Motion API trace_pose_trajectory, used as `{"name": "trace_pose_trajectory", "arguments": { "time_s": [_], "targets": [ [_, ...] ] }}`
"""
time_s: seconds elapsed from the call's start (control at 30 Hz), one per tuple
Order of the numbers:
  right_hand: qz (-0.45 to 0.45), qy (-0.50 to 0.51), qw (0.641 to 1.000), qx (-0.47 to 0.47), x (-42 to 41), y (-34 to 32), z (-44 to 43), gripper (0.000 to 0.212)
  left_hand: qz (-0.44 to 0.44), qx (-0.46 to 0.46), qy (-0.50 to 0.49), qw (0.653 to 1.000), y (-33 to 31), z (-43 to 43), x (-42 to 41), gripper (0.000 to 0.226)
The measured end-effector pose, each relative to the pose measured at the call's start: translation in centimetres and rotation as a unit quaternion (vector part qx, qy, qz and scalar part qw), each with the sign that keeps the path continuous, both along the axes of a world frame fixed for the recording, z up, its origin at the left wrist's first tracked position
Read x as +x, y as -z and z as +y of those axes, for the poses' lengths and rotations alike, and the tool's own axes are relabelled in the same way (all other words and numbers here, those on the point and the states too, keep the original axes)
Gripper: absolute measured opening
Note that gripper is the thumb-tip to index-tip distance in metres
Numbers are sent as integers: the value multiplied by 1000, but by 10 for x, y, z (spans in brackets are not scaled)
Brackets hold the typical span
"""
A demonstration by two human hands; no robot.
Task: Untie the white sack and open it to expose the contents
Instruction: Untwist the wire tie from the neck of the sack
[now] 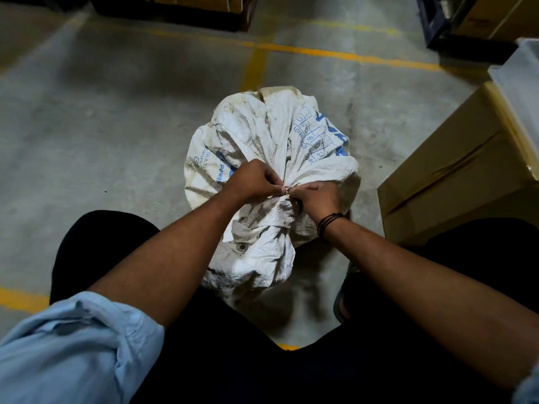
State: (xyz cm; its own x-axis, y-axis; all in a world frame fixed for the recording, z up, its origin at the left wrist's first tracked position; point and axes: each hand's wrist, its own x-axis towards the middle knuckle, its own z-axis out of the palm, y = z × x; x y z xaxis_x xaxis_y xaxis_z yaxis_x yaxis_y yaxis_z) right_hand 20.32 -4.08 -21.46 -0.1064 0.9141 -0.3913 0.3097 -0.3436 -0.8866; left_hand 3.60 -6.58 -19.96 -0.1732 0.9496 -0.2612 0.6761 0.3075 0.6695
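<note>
A dirty white woven sack (262,132) with blue print stands on the concrete floor between my knees. Its mouth is gathered into a tight neck, with the loose top fabric (259,252) flopped toward me. My left hand (253,179) and my right hand (318,196) meet at that neck, fingertips pinching a small tie (286,190) at the knot. The tie is mostly hidden under my fingers. The sack is closed and its contents are not visible.
A large cardboard box (455,170) stands close on the right, a pale plastic bin (522,74) behind it. Dark pallets with cartons (180,10) line the far edge. Yellow floor lines (335,53) cross the grey concrete beyond the sack.
</note>
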Motion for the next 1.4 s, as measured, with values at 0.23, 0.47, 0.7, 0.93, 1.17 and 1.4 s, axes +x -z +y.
{"name": "trace_pose_trajectory", "arguments": {
  "time_s": [0.23,0.47,0.7,0.93,1.17,1.4],
  "targets": [
    [35,0,998,-42,2,-1,3,25,42,-14,-38,998,-1,2,3,26],
    [26,-17,999,-21,4,7,5,27,55,-27,-50,997,-5,3,6,28],
    [13,-27,1000,-1,3,16,6,26,52,-66,-40,996,-11,9,4,27],
    [14,-28,999,2,6,20,7,16,110,-57,-15,992,-17,16,8,29],
    [9,-35,999,6,6,24,10,12,86,-67,2,994,-14,22,2,26],
    [11,-38,999,15,5,29,11,20,96,-69,-4,993,-15,20,4,25]
  ]
}}
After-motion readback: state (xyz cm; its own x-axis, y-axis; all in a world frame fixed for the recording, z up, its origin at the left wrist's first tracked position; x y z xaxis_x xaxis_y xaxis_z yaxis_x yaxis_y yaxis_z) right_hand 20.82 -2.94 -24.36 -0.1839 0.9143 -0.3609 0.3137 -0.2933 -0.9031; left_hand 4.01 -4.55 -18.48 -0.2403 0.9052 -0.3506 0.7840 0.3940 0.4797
